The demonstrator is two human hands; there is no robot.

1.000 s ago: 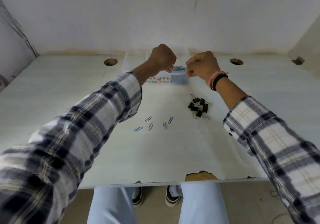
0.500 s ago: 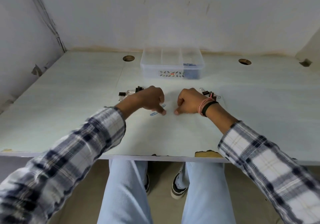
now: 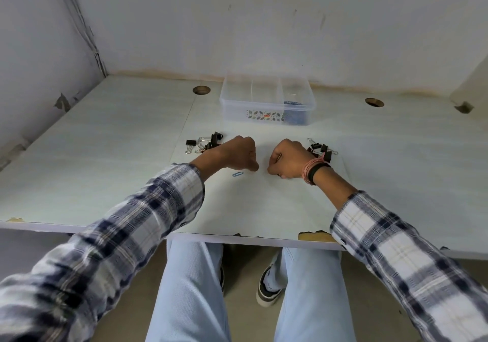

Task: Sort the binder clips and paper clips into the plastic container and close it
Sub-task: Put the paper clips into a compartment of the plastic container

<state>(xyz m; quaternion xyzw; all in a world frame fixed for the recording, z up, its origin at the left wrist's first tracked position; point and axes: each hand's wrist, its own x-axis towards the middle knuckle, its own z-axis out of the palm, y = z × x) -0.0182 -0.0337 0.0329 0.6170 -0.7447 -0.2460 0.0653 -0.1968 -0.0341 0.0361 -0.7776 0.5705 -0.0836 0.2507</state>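
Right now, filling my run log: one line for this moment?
left hand: fisted by paper clip | right hand: fisted on table | binder clips: unsorted | container: open

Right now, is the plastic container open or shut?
Open: the container has no lid on, its inner dividers show from above, and blue clips lie in its right compartment.

blue paper clip [image 3: 238, 174], black binder clips [image 3: 208, 142], plaid sleeve [image 3: 148, 209], clear container [image 3: 268, 104]
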